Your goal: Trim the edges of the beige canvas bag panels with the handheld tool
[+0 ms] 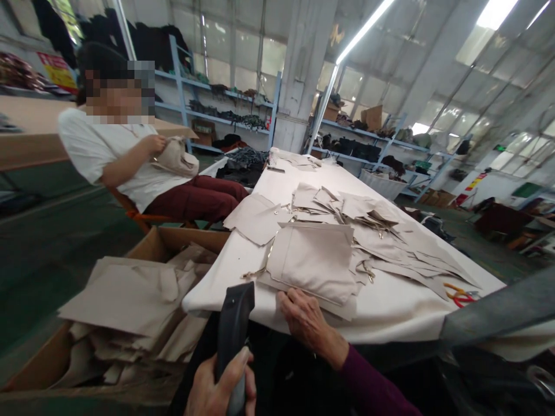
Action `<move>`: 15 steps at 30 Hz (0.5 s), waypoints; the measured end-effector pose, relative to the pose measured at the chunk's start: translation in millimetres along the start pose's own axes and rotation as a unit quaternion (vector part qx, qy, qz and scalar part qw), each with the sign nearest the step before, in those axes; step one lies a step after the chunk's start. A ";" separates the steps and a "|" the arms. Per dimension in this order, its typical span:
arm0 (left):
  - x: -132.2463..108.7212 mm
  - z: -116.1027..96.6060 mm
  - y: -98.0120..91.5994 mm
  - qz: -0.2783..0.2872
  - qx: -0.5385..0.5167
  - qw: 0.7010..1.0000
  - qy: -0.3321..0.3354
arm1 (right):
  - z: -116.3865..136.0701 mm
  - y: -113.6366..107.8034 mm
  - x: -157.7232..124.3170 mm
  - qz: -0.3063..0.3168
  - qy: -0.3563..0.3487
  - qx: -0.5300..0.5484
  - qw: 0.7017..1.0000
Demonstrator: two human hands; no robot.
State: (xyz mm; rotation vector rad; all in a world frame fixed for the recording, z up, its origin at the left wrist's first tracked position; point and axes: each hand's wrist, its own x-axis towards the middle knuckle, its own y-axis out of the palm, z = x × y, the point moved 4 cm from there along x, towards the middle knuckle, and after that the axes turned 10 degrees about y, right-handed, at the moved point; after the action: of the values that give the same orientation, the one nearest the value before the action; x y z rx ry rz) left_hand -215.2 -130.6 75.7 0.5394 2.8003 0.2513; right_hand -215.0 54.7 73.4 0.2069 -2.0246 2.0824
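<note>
My left hand (pixel 219 384) is closed around the handle of a dark grey hand-held tool (pixel 236 323). The tool stands upright before the table's near edge, its wide head at the top; its exact kind does not show. My right hand (pixel 303 320), in a purple sleeve, has its fingers curled at the near edge of a beige fabric pouch (pixel 316 263). The pouch lies flat, with a gold zip along its left side and the zip's end (pixel 251 274) sticking out. More beige fabric pieces (pixel 368 211) with gold zips lie behind it.
A carton (pixel 39 358) full of beige pieces stands left of the table (pixel 212 289). A seated person (pixel 125 150) across the left side holds a beige pouch (pixel 177 157). Red and orange-handled pliers (pixel 459 296) lie right, near a grey bar (pixel 498 309).
</note>
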 end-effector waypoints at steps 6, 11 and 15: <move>4.9 -2.6 6.2 0.004 0.004 1.000 -0.009 | -19.5 -0.7 11.5 -0.021 0.040 0.147 0.988; 8.7 -1.3 23.4 0.030 0.002 0.999 -0.020 | -27.7 3.4 17.5 -0.030 0.073 0.214 0.974; 16.1 6.1 35.7 0.043 0.006 0.998 -0.039 | -33.1 3.7 22.7 -0.030 0.093 0.270 0.958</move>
State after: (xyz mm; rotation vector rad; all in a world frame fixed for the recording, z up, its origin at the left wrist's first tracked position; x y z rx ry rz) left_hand -215.7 -91.0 74.0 0.6601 2.7083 0.2271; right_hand -235.8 89.2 74.5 0.1516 -1.2935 2.4637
